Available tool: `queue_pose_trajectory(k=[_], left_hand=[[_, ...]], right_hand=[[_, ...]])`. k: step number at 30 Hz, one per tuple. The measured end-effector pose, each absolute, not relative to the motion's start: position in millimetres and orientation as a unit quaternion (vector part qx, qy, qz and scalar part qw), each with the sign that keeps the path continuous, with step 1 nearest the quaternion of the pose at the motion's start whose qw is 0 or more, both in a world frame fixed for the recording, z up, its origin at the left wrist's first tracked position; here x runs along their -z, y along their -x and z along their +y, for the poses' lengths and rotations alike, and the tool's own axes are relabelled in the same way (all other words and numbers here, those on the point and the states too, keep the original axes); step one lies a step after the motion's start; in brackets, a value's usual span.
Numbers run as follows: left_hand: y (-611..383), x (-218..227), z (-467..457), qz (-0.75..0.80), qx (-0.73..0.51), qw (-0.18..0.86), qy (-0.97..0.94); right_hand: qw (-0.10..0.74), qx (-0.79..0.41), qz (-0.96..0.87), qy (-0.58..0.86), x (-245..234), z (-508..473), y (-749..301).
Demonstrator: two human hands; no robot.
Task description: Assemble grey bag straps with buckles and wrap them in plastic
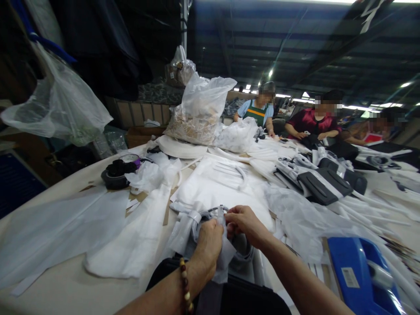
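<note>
Close in front of me lies a grey bag part (245,253) with rounded straps, partly wrapped in thin translucent white sheeting (226,256). My left hand (209,243), with a beaded bracelet at its wrist, is closed on this sheeting. Just right of it, my right hand (243,222) is closed too, its fingertips pinched at the edge of the same sheeting. The fingertips of both hands nearly meet. To the left, a clear wrap (194,216) goes around a handle. Beneath the grey part is something black (252,294), mostly hidden by my arms.
A blue tape dispenser (349,269) stands at the right. Dark grey bags (324,183) lie beyond it. White padding sheets (216,179) cover the middle of the table, and black tape rolls (118,174) sit at left. Several people (259,111) work across the table.
</note>
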State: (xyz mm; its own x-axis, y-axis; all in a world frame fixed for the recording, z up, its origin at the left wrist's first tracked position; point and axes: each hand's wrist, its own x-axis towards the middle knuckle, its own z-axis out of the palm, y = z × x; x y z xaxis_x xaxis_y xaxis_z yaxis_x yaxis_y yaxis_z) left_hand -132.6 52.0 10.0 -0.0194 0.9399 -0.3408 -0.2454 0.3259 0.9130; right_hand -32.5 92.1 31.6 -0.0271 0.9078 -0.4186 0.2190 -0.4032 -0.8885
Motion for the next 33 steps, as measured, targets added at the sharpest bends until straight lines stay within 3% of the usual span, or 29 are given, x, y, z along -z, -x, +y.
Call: queue_pose_trajectory(k=[8,18,26,33], left_hand=[[133,-13,52,0.61,-0.438,0.509,-0.42],[129,-14,39,0.586,-0.434,0.364,-0.579],[132,-19,52,0.577,-0.444,0.511,-0.458],[128,-22,62,0.478,-0.456,0.683,-0.314]], right_hand=[[0.26,-0.537,-0.459,0.659,-30,100,48],[0.324,-0.556,-0.44,0.626,-21,100,44],[0.367,-0.593,-0.399,0.596,-20,96,41],[0.366,-0.59,-0.406,0.593,-18,94,35]])
